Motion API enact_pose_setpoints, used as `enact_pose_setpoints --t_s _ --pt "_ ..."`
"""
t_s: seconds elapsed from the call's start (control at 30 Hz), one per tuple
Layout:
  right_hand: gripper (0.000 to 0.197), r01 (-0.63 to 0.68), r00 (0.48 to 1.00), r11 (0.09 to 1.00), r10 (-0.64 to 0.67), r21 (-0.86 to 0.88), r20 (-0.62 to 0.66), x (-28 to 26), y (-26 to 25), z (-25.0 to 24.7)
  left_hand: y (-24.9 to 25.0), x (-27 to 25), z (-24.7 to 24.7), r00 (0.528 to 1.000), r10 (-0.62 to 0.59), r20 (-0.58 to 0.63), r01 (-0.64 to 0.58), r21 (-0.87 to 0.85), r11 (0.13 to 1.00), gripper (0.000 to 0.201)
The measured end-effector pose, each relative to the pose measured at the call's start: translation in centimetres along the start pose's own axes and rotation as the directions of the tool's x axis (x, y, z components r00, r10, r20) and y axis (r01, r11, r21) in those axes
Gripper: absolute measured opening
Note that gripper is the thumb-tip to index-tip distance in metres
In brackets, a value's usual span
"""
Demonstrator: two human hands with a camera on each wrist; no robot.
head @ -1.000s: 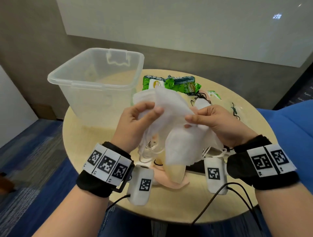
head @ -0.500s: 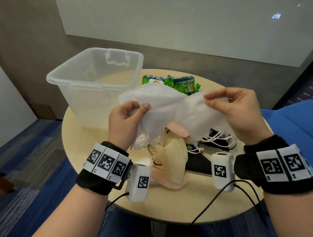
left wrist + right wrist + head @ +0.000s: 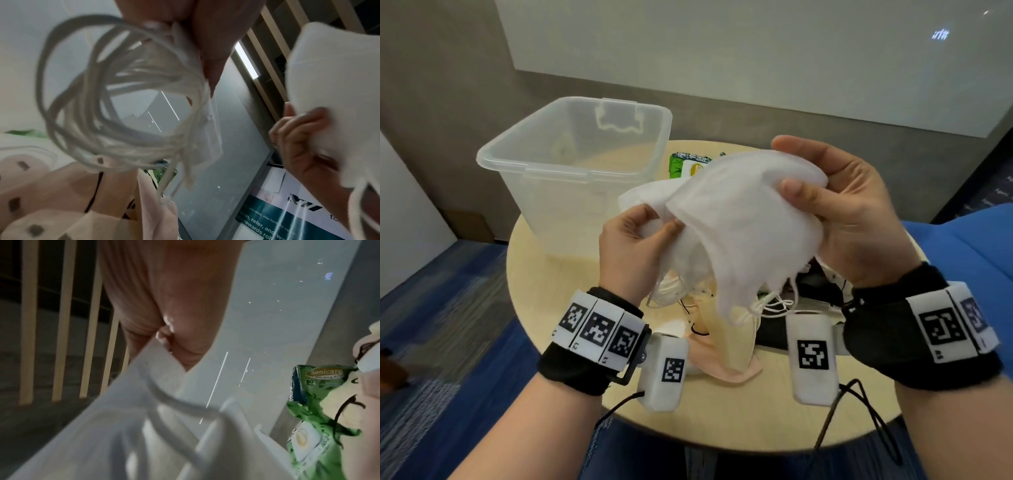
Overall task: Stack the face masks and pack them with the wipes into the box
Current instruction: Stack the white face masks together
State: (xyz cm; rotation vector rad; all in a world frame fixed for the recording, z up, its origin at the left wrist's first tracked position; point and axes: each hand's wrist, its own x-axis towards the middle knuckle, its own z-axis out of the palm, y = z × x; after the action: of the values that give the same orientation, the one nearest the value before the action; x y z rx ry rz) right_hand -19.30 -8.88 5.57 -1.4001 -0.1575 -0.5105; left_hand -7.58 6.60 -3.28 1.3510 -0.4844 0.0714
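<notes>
While both hands grip, white masks (image 3: pixel 739 219) bunch, crumpled.

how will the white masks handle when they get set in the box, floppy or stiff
Probably floppy: the white masks sag and crease between the left hand and right hand. Likely light. Their ear loops dangle loose and may snag.

Fuzzy cloth masks (image 3: pixel 739 226); clear plastic box (image 3: pixel 571 164)
</notes>
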Motion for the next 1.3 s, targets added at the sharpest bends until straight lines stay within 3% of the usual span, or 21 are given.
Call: enact_pose_setpoints --t_s 0.17,0.27,0.5,0.63,0.77,0.97,1.13,1.3 --pt "0.024 -0.112 0.972 0.977 0.069 -0.182 -0.226 1.1 3.5 0.5 0.6 -0.6 0.5 0.994 0.024 0.111 -0.012 -0.105 0.994 0.025" --pt "0.019 -0.145 0.943 0.978 0.09 -0.152 -0.321 1.1 4.7 0.5 0.6 -0.7 0.6 0.99 0.027 0.141 -0.007 -0.144 0.989 0.025" --pt "0.007 -0.156 0.907 0.987 0.154 0.028 -0.391 1.3 5.8 1.0 0.7 -1.0 1.0 0.977 0.034 0.209 0.002 -0.173 0.985 0.024" --pt "0.004 -0.157 0.893 0.987 0.128 -0.032 -0.432 1.4 6.1 1.3 0.5 -1.0 1.1 0.979 0.032 0.199 0.003 -0.174 0.985 0.018" --pt "0.015 -0.146 0.859 0.968 0.022 -0.203 -0.511 1.5 6.5 1.5 0.4 -1.1 1.2 0.984 0.04 0.175 -0.01 -0.167 0.986 0.017" --pt "0.023 -0.088 0.868 0.923 -0.114 -0.375 -0.484 1.4 6.2 1.6 0.9 -1.4 1.6 0.987 0.01 0.158 0.031 -0.255 0.966 0.022" --pt "0.025 -0.034 0.875 0.896 -0.187 -0.443 -0.446 1.4 6.3 1.6 0.6 -1.1 1.6 0.991 0.009 0.13 0.016 -0.185 0.983 0.015" --pt "0.025 -0.014 0.879 0.891 -0.205 -0.453 -0.43 1.5 6.4 1.3 0.6 -1.0 1.5 0.991 0.025 0.13 -0.009 -0.123 0.992 0.023"
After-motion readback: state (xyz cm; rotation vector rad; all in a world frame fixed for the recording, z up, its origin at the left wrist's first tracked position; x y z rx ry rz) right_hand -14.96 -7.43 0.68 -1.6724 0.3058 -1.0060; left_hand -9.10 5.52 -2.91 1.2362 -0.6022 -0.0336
